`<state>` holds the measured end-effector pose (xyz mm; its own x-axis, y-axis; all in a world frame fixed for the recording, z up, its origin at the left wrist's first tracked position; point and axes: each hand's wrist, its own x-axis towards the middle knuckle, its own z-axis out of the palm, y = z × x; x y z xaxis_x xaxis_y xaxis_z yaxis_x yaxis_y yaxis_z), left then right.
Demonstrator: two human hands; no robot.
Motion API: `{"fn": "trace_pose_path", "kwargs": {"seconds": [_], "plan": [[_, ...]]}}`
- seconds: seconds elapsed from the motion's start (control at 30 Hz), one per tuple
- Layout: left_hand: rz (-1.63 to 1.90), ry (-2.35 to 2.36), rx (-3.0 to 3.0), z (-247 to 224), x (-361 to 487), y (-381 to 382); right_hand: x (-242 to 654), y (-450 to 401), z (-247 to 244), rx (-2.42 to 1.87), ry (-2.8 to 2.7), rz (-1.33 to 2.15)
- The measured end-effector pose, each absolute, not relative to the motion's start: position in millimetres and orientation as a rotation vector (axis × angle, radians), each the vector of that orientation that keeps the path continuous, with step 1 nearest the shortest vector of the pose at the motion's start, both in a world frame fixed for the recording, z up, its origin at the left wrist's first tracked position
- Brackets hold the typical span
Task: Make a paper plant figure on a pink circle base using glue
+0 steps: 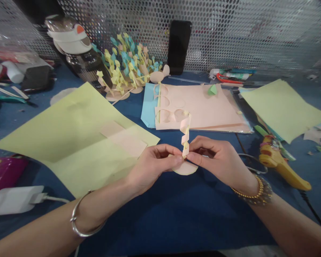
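Pink-and-yellow paper spiral point(185, 135), clamped between left hand point(153, 167) and right hand point(216, 160), lower end hidden, paper disc point(186, 169) partly covered

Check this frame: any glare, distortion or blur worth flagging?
In the head view, the metal mesh washes out to a pale haze at upper right and bows from wide-angle distortion; the left hand, right hand and paper spiral look fairly sharp.

The curled strip point(185, 134) and the large green sheet point(69, 142) were made of smooth, matt paper. The screen point(230, 35) behind them was made of perforated metal with a dull sheen. The glue gun point(278, 164) was cased in glossy yellow plastic, and the bangle point(81, 235) was finished in polished metal.
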<state>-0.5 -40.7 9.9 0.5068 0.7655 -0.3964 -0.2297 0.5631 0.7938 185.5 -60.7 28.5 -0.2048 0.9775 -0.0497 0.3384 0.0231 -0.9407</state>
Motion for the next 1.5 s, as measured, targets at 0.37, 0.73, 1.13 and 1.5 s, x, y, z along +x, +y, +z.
{"fn": "trace_pose_path", "kwargs": {"seconds": [0.37, 0.73, 1.13, 1.5], "plan": [[0.677, 0.834, 0.765, 9.5, -0.2, -41.8, 185.7, -61.3, 29.2, -1.357, -1.628, 1.174], [0.685, 0.833, 0.783, 9.1, 0.1, -42.2, 183.8, -61.8, 30.3, -1.373, -1.658, 1.142], [0.671, 0.829, 0.746, 8.1, -0.8, -42.2, 183.7, -62.1, 28.9, -1.377, -1.659, 1.130], [0.675, 0.825, 0.769, 5.5, -0.7, -41.5, 183.8, -63.1, 30.9, -1.377, -1.678, 1.111]]}}
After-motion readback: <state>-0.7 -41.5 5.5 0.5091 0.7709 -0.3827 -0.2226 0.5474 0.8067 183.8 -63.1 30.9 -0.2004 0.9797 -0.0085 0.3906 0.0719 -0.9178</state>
